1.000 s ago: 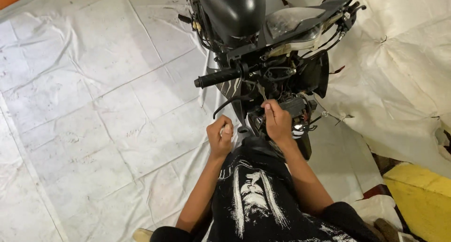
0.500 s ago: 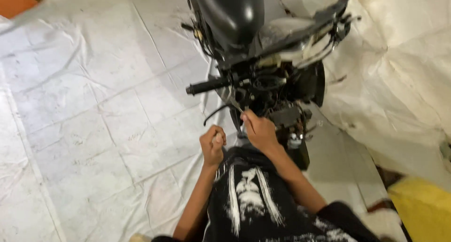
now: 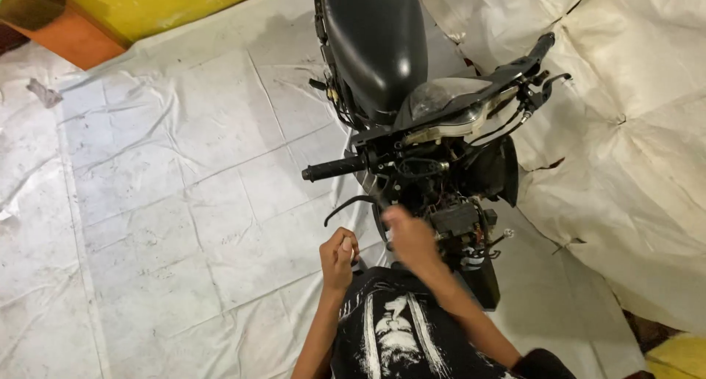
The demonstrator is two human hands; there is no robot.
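1. The motorcycle (image 3: 397, 121) stands on a white tarpaulin (image 3: 184, 165). Its long axis runs roughly top to bottom of the head view, with the black seat (image 3: 375, 40) at the far end and the stripped front end nearest the person.
2. The handlebar crosses that axis on a slant. The near black grip (image 3: 332, 168) points left of the motorcycle; the far grip (image 3: 543, 46) points up and right.
3. The headlight (image 3: 448, 103) sits just behind the handlebar, and exposed wiring and a black box (image 3: 456, 218) lie below it.
4. The right hand (image 3: 412, 239) is at the motorcycle's front, just beside the black box. It is motion-blurred; the fingers look curled, but I cannot tell what they pinch, if anything.
5. The left hand (image 3: 338, 257) is just left of the front end, below the near grip. It is closed in a loose fist with the fingers pressed together, and any contents are hidden.
6. A black printed shirt (image 3: 397, 335) lies between the forearms.
7. Against the picture half a second earlier, the right hand sits lower and nearer the body, off the wiring below the handlebar. The left hand stays fisted in much the same spot, and the view now takes in more of the seat and a yellow and orange edge (image 3: 147, 7) beyond the tarpaulin.
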